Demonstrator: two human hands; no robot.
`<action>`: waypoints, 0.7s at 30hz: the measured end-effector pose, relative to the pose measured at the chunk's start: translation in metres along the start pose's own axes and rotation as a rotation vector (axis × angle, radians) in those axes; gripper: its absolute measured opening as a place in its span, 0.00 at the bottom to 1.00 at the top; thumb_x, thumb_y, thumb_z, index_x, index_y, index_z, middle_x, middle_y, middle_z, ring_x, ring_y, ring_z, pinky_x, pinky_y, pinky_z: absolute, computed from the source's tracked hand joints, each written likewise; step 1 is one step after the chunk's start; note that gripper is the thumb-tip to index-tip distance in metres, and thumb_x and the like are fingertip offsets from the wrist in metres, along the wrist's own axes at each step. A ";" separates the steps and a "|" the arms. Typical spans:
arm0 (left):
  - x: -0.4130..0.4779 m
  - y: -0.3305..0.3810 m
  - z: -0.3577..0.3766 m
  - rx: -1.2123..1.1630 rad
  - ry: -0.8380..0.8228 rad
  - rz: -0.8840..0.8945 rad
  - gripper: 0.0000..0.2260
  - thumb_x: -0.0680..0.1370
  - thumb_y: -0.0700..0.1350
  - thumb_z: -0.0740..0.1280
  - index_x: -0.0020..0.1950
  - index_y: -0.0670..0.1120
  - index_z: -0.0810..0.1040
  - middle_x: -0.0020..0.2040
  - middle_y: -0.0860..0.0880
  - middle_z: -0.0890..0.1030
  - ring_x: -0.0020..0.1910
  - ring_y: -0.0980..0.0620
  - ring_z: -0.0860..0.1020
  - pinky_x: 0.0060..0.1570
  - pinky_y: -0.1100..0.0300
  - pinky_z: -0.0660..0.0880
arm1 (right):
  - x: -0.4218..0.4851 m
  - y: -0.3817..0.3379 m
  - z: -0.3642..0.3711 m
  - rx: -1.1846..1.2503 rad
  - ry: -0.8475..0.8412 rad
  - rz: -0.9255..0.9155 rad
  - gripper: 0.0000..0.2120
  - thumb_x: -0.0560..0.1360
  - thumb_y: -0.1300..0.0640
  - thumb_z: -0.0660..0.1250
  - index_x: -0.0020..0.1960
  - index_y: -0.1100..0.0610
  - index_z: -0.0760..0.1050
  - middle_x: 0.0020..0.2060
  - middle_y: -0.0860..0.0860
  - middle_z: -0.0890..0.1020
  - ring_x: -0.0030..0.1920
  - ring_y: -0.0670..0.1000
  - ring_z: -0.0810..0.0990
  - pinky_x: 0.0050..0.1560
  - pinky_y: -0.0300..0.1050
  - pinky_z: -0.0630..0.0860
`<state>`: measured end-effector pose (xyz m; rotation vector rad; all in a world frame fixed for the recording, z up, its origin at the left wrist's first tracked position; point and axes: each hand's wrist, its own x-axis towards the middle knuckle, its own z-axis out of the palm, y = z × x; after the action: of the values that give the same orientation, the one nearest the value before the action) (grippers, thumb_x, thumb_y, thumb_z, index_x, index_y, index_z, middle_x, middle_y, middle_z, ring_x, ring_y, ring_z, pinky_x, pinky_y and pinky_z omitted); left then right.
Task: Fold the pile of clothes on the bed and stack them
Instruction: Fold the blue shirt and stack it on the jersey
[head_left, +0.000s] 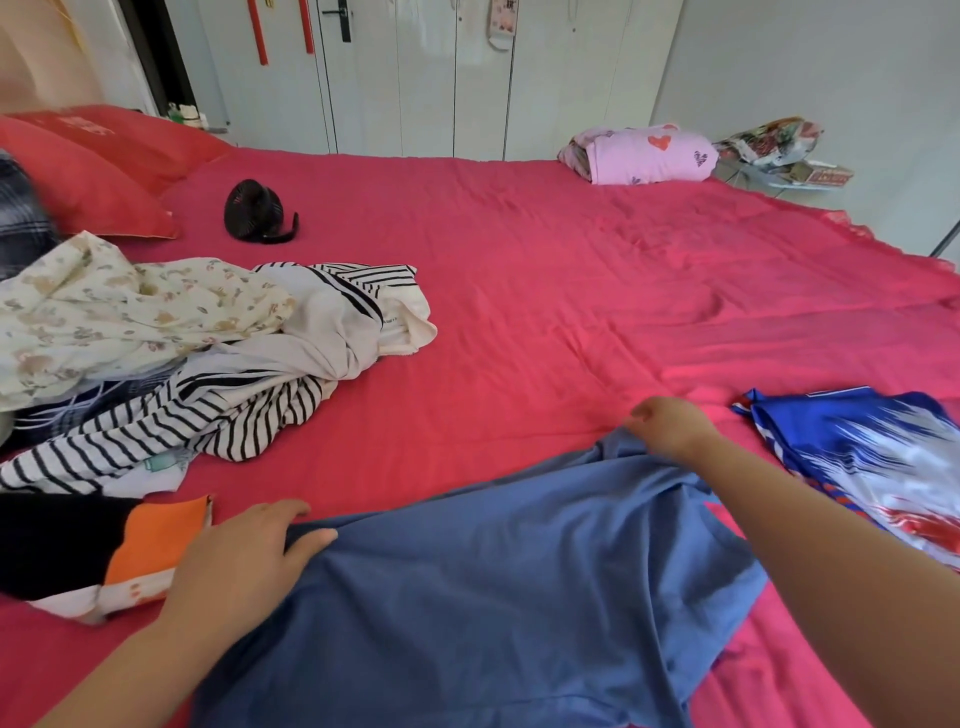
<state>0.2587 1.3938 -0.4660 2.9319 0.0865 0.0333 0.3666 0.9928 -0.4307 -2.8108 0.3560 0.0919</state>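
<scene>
A plain blue garment (483, 587) lies spread on the red bed (545, 291) right in front of me. My left hand (244, 556) grips its near-left top edge, thumb on top of the cloth. My right hand (670, 426) pinches the bunched far-right corner. On the left lies the unfolded pile: a floral cream piece (114, 312), a black-and-white striped top (208, 415) and a white garment (343, 322). A black, orange and white garment (104, 551) lies at my left. A shiny blue, white and red garment (872, 457) lies at the right.
A small black fan (257, 210) sits on the bed near two red pillows (88, 176) at the far left. A folded pink bundle with hearts (644, 156) rests at the far right corner. White wardrobe doors (441, 78) stand behind the bed.
</scene>
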 end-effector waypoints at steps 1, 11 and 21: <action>-0.001 0.001 0.000 0.023 -0.012 0.002 0.18 0.77 0.62 0.58 0.63 0.56 0.72 0.60 0.56 0.77 0.60 0.55 0.74 0.62 0.56 0.65 | 0.002 -0.005 0.006 -0.033 -0.049 0.007 0.19 0.78 0.49 0.60 0.58 0.64 0.76 0.59 0.61 0.78 0.60 0.59 0.75 0.57 0.45 0.68; -0.008 0.005 -0.012 -0.114 0.257 0.103 0.01 0.73 0.40 0.70 0.41 0.44 0.79 0.36 0.47 0.78 0.36 0.42 0.77 0.37 0.51 0.73 | 0.009 0.014 -0.015 0.624 0.305 0.167 0.12 0.66 0.72 0.66 0.47 0.62 0.80 0.41 0.55 0.79 0.43 0.53 0.75 0.43 0.43 0.69; -0.024 0.035 -0.002 -0.022 0.261 0.202 0.17 0.72 0.47 0.68 0.57 0.39 0.80 0.52 0.40 0.81 0.50 0.38 0.80 0.51 0.41 0.75 | -0.005 0.011 0.002 0.339 0.231 0.138 0.20 0.72 0.67 0.61 0.63 0.62 0.73 0.59 0.62 0.77 0.60 0.60 0.75 0.57 0.46 0.68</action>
<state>0.2366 1.3582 -0.4568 2.8849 -0.1697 0.4444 0.3585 0.9842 -0.4356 -2.4624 0.5613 -0.2432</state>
